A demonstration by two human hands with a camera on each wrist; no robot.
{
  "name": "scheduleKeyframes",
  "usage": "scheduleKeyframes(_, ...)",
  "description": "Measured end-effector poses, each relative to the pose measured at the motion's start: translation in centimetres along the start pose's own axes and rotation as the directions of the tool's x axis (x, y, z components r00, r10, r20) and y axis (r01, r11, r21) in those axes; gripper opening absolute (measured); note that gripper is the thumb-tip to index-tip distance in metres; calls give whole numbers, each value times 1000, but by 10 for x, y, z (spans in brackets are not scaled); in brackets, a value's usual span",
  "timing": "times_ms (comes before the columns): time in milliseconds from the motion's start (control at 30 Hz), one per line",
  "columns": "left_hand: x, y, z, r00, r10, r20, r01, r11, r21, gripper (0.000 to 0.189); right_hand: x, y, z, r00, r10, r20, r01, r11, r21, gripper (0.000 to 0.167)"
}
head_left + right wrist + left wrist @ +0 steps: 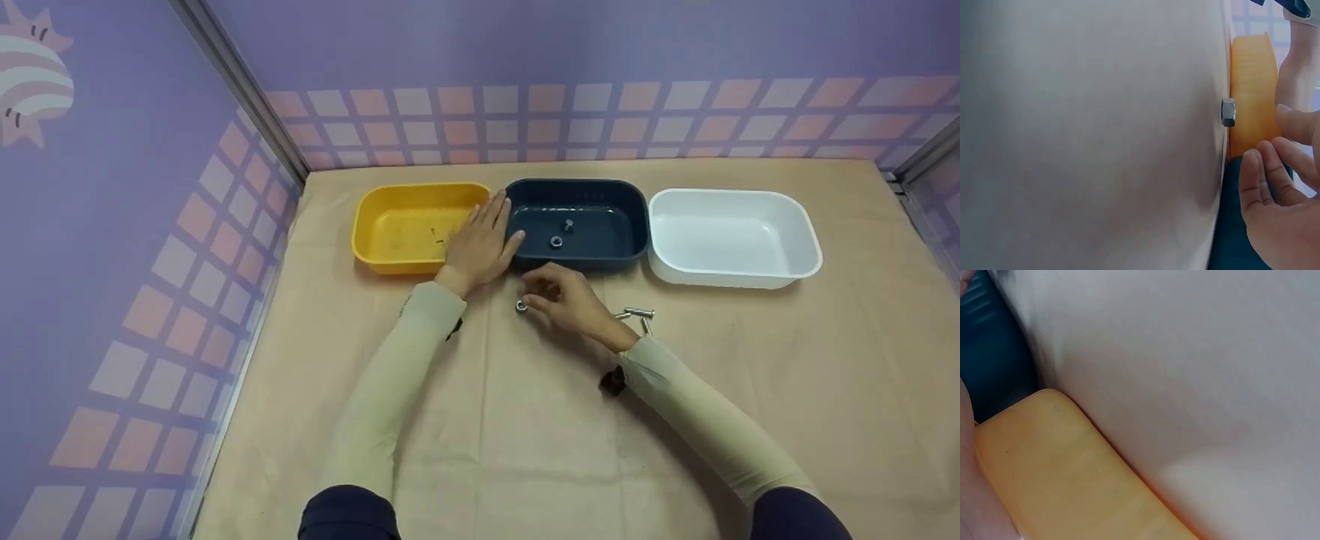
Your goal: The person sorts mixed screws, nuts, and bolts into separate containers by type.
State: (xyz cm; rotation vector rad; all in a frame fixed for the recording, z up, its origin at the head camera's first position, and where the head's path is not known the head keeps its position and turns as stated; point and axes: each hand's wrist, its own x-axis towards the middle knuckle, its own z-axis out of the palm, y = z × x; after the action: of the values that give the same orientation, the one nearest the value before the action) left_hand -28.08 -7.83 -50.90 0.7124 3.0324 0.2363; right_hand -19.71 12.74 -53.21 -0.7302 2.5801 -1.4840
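My left hand (pixel 478 244), fingers straight, lies over the adjoining rims of the yellow bin (pixel 386 264) and the dark blue bin (pixel 600 264). Just in front of the blue bin, my right hand (pixel 571 301) hovers low with loosely bent fingers. A hex nut (pixel 521 306) sits on the cloth beside its thumb; in the right wrist view a gap shows between the nut (pixel 1228 112) and the fingers (pixel 1250 185). Inside the blue bin lie a nut (pixel 556 241) and another small metal piece (pixel 568 225).
Several metal bolts (pixel 639 312) lie on the cloth by the right wrist. A white bin (pixel 735 274) stands right of the blue one. Small dark marks or bits (pixel 437 236) show in the yellow bin. Patterned panels (pixel 480 120) wall off the back and left.
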Motion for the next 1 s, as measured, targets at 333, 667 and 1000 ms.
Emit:
scheduleKeyframes(333, 0, 0, -1, 1000, 8, -12, -8, 1000, -4, 74, 3, 6, 1, 992, 43, 118, -44, 999, -2, 28)
scheduleKeyframes(667, 0, 0, -3, 1000, 20, -22, -20, 1000, -24, 74, 5, 7, 2, 983, 32, 181, -19, 997, -74, 27)
scheduleKeyframes(1000, -1, 0, -1, 1000, 11, 1, -11, 999, -37, 74, 5, 7, 4, 979, 49, 196, -30, 995, -96, 21)
